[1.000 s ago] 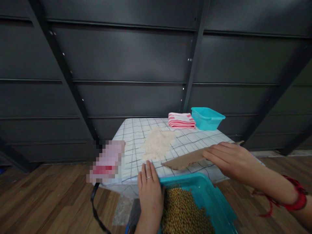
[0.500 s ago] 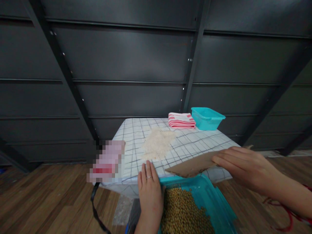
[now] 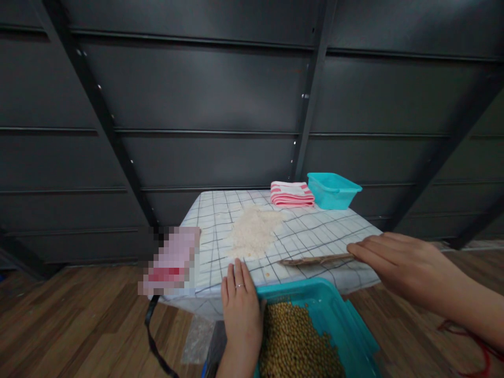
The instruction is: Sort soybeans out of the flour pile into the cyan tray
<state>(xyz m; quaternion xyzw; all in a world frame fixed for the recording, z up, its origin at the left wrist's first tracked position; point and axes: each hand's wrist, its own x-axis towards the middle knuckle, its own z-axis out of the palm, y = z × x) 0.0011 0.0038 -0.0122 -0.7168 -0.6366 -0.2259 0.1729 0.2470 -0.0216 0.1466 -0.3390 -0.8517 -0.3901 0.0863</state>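
Observation:
My right hand (image 3: 397, 265) grips a flat piece of brown cardboard (image 3: 315, 260) by its right end; the cardboard lies edge-on, almost level, just above the checked tablecloth (image 3: 307, 231). My left hand (image 3: 240, 299), with a ring on one finger, rests with fingers together on the table's near edge, beside the rim of a teal tub (image 3: 334, 310) filled with brown beans (image 3: 295, 341). A pile of white rice (image 3: 254, 231) lies on the cloth ahead of my left hand. A single bean lies near the cardboard.
A folded pink-and-white striped towel (image 3: 292, 193) and a second teal tub (image 3: 334, 190) sit at the table's far edge. Dark metal wall panels stand behind. A blurred pink object (image 3: 173, 260) hangs at the table's left corner, with a black strap (image 3: 155, 336) below. Wooden floor surrounds the table.
My right hand has tilted the cardboard from a raised slant down to nearly flat, and moved it slightly right and toward me. My left hand has stayed put.

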